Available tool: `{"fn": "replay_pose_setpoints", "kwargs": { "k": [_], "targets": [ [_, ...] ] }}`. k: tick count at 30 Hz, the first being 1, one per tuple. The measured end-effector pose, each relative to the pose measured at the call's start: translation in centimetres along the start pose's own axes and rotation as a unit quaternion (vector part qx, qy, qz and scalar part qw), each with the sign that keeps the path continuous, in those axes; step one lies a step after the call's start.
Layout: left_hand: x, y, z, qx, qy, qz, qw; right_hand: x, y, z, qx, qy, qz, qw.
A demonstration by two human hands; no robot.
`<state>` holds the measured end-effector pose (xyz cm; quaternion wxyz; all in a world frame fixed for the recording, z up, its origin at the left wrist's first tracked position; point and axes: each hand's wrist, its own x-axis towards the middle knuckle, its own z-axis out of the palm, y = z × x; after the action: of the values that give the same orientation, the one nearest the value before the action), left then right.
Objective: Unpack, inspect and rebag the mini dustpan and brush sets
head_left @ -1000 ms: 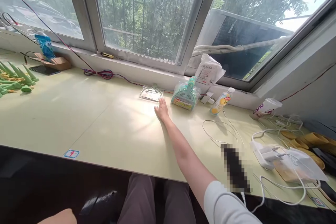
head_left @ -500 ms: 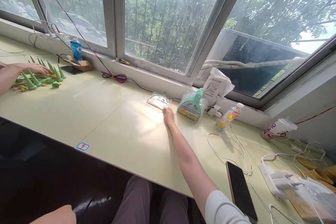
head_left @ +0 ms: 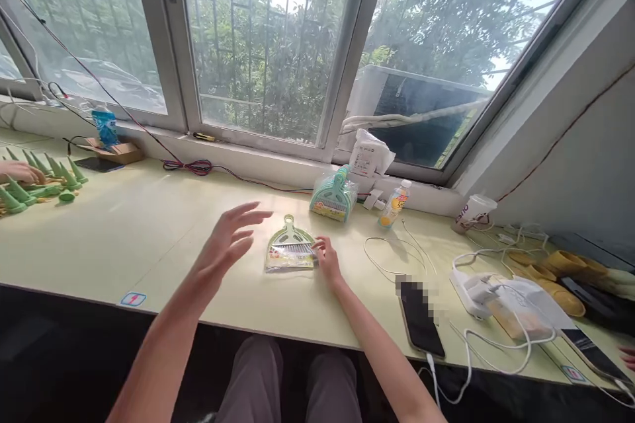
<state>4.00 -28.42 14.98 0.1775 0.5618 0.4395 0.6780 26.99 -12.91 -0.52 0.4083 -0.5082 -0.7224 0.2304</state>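
Note:
A small green dustpan and brush set (head_left: 290, 238) lies flat in clear plastic wrapping on the table, its handle toward the window. My right hand (head_left: 328, 262) is at the right edge of this pack, fingers curled onto the wrapping. My left hand (head_left: 232, 238) hovers to the left of the pack, fingers spread, holding nothing. Farther back, against the wall, stands a wrapped stack of similar teal dustpan sets (head_left: 333, 197).
A drink bottle (head_left: 395, 205), a phone (head_left: 421, 324), white cables and a power strip (head_left: 469, 294) occupy the right side. A plastic cup (head_left: 473, 213) stands near the wall. At far left, another person's hand (head_left: 22, 173) is among green cone-shaped pieces (head_left: 52, 172).
My right hand has brought the dustpan set from near the wall closer to me. My left hand has risen beside it. The view has turned right.

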Motion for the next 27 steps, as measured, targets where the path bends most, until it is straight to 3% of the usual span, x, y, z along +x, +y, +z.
{"fn": "replay_pose_setpoints", "kwargs": {
  "k": [2,5,8,10,12,13,16,17,19,23,27],
  "targets": [
    [0.1,-2.3,2.1,0.036,0.016,-0.103,0.994,-0.4,0.8,-1.3,0.020,0.035,0.028,0.999],
    [-1.2,-6.8,5.8,0.083,0.073,-0.302,0.947,-0.4,1.5,-1.9,0.038,0.027,0.036,0.998],
    [-3.1,-10.7,9.0,-0.005,0.041,-0.407,0.913,0.0,2.0,-1.6,0.130,-0.006,0.052,0.990],
    [-3.5,-12.3,10.4,-0.037,0.029,-0.406,0.913,0.4,2.4,-1.6,0.223,0.028,0.073,0.972],
    [-2.8,-13.2,11.2,-0.071,0.052,-0.388,0.918,0.9,2.6,-2.2,0.307,0.089,0.086,0.943],
    [-2.0,-13.4,11.6,-0.098,0.036,-0.382,0.918,1.2,2.7,-2.6,0.341,0.117,0.088,0.929],
    [0.5,-13.7,12.4,-0.157,-0.103,-0.380,0.906,1.4,2.6,-3.7,0.387,0.162,0.085,0.904],
    [1.3,-13.8,12.7,-0.164,-0.144,-0.383,0.898,1.4,2.5,-3.8,0.373,0.171,0.085,0.908],
    [2.1,-14.1,13.2,-0.175,-0.167,-0.384,0.891,1.1,1.9,-3.8,0.285,0.201,0.103,0.932],
    [2.1,-15.0,13.1,-0.212,-0.103,-0.377,0.896,0.1,0.5,-3.0,0.030,0.265,0.112,0.957],
    [1.8,-15.7,11.8,-0.226,-0.044,-0.397,0.889,-0.3,-0.2,-2.0,-0.002,0.182,-0.004,0.983]
  ]
}}
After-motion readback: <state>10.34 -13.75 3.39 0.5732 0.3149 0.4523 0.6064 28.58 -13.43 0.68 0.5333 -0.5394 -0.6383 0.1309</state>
